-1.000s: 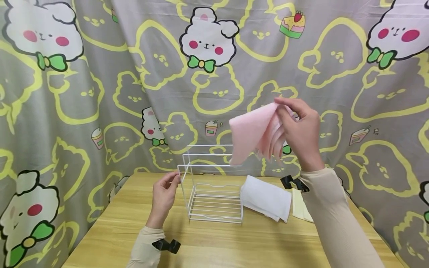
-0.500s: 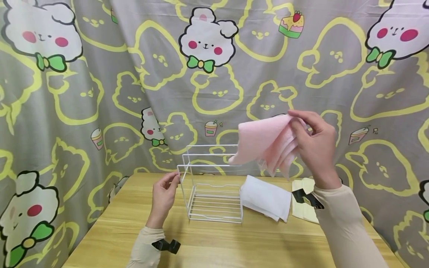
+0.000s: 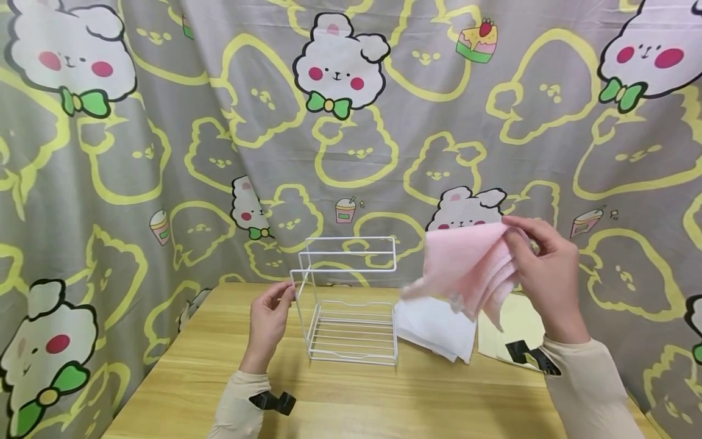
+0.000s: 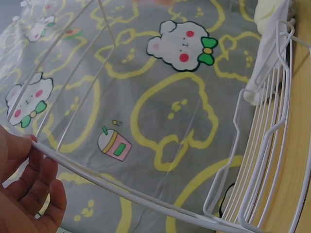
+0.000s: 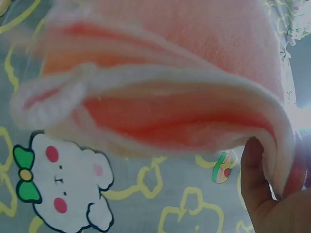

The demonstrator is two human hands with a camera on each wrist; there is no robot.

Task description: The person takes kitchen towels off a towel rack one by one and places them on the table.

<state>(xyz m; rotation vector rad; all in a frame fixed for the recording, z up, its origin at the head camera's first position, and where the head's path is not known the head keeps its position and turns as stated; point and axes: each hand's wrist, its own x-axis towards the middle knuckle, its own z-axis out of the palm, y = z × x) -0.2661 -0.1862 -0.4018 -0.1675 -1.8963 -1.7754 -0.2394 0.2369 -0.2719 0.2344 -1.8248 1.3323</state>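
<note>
My left hand [image 3: 269, 326] pinches the left upright of a white wire rack [image 3: 351, 353], which stands on the table. The left wrist view shows thumb and fingers around that thin bar [image 4: 97, 177]. To the right of the rack, my right hand [image 3: 551, 274] pinches one corner of a folded pink towel [image 3: 460, 250] and holds it in the air. Its layers fan out and hang down, as the right wrist view shows close up. Under the towel lie a folded white towel [image 3: 439, 329] and a pale yellow towel [image 3: 507, 332], both partly hidden.
The wooden table [image 3: 351, 408] reaches back to a grey curtain [image 3: 351, 140] with cartoon rabbits. The rack's white bars [image 3: 345, 253] rise above its base, close to my left hand. A black wrist mount [image 3: 271, 402] sits on the left sleeve.
My right hand has moved right and down with the pink towel, away from the rack's top bars. The towel now hangs over the white towel. My left hand stays on the rack.
</note>
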